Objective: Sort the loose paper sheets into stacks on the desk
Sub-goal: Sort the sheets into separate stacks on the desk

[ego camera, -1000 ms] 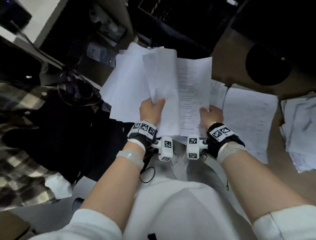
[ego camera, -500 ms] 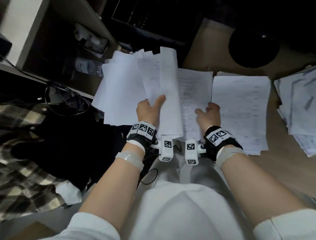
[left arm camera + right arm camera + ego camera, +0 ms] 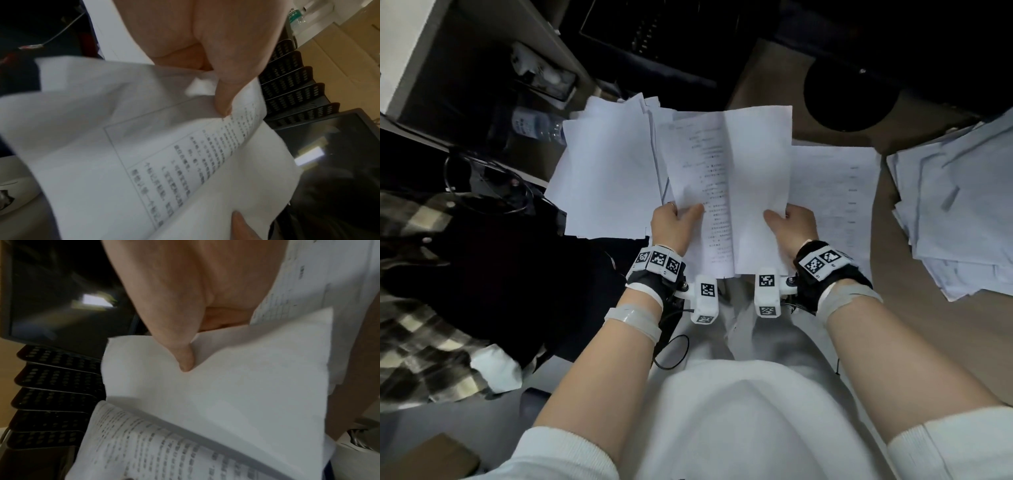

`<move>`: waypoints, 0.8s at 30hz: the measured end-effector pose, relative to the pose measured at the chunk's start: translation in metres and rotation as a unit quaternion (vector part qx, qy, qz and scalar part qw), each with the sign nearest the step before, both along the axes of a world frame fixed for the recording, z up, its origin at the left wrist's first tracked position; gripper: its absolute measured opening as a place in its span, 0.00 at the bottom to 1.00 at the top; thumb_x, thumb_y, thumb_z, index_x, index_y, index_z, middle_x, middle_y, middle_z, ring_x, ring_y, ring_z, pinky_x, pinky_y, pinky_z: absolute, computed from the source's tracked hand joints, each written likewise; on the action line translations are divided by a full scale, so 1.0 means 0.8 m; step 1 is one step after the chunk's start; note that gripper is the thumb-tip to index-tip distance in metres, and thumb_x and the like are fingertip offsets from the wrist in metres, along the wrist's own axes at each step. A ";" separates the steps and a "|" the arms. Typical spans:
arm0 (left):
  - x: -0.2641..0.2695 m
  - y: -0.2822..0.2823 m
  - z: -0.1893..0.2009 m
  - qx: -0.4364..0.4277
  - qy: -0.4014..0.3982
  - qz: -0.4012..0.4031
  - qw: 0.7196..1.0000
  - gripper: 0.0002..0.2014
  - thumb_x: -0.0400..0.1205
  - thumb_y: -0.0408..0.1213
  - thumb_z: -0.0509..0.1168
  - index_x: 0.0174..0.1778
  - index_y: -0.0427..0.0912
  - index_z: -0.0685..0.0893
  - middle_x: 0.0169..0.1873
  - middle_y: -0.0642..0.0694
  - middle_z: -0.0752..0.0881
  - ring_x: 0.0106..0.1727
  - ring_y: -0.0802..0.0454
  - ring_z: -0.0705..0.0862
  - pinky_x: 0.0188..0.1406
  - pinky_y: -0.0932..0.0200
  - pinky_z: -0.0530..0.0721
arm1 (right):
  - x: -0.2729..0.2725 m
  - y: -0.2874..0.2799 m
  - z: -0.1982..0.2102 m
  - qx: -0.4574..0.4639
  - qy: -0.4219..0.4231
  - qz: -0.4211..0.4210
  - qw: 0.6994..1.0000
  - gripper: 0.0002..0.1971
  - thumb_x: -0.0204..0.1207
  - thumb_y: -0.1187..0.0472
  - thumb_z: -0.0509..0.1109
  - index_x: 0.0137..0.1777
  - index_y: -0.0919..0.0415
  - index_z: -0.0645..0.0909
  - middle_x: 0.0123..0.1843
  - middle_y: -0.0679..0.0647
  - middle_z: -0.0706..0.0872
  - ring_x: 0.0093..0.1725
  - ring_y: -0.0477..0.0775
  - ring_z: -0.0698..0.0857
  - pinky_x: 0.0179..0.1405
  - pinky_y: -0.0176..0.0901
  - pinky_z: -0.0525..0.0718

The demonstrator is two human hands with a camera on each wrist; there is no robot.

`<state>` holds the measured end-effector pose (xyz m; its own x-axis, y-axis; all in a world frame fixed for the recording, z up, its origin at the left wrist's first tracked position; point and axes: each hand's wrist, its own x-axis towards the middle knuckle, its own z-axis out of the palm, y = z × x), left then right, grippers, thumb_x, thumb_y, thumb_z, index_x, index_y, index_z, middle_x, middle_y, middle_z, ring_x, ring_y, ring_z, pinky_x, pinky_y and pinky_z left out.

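While both my hands are up over my lap, I see the left hand [image 3: 675, 222] pinching the printed sheet [image 3: 702, 192] at its lower left edge, thumb on top and fingers curled behind — the left wrist view shows the thumb [image 3: 226, 91] pressed right onto the lines of text. My right hand [image 3: 792, 228] has its grip on the blank sheet [image 3: 756, 178], thumb [image 3: 180, 353] on the face and fingers underneath, and that sheet overlaps the printed one along the middle. Behind the left hand fans a bundle [image 3: 609, 178] of more white pages, though I cannot tell whether my fingers hold it or it rests on something. On the desk [image 3: 887, 274] just beyond my right hand lies a flat stack [image 3: 839, 192] of printed pages, and farther right a looser pile [image 3: 955, 205] spreads out — its edges uneven. Black letter trays [image 3: 292, 91] stand beside a dark monitor [image 3: 333, 162].
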<state>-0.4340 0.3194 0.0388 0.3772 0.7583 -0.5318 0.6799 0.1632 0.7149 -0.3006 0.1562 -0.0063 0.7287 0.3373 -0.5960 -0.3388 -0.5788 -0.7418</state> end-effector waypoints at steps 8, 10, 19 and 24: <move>0.019 -0.033 -0.010 -0.002 0.019 -0.009 1.000 0.12 0.80 0.42 0.74 0.35 0.42 0.82 0.32 0.50 0.84 0.36 0.51 0.82 0.35 0.60 0.80 | 0.010 -0.052 -0.020 -0.046 -0.010 -0.052 0.998 0.21 0.73 0.51 0.74 0.37 0.72 0.80 0.32 0.59 0.83 0.33 0.54 0.78 0.38 0.43 0.76; 0.023 -0.039 -0.006 0.003 0.017 -0.012 1.000 0.11 0.80 0.42 0.74 0.37 0.41 0.83 0.33 0.50 0.84 0.37 0.51 0.83 0.38 0.58 0.82 | 0.014 -0.061 -0.023 -0.039 -0.010 -0.059 0.997 0.24 0.71 0.48 0.73 0.41 0.75 0.82 0.36 0.64 0.87 0.35 0.54 0.80 0.39 0.44 0.78; -0.045 0.040 0.013 0.069 0.058 0.097 0.991 0.17 0.80 0.44 0.72 0.32 0.40 0.75 0.32 0.46 0.79 0.33 0.50 0.76 0.28 0.63 0.72 | -0.011 0.039 -0.019 -0.057 0.030 0.102 0.993 0.09 0.71 0.58 0.71 0.31 0.58 0.81 0.31 0.54 0.81 0.35 0.53 0.80 0.40 0.43 0.78; -0.102 0.100 0.026 0.092 0.053 0.185 0.977 0.10 0.78 0.43 0.70 0.37 0.41 0.81 0.38 0.48 0.85 0.44 0.45 0.84 0.44 0.56 0.81 | -0.050 0.117 -0.017 -0.067 0.001 0.105 0.992 0.07 0.73 0.55 0.73 0.44 0.56 0.91 0.34 0.49 0.86 0.40 0.54 0.85 0.50 0.43 0.84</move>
<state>-0.5158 0.3992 0.0599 0.0091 0.9185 -0.3954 0.6706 0.2877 0.6837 -0.3408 0.2496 -0.0200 0.6498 0.3992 -0.6468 -0.2011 -0.7304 -0.6528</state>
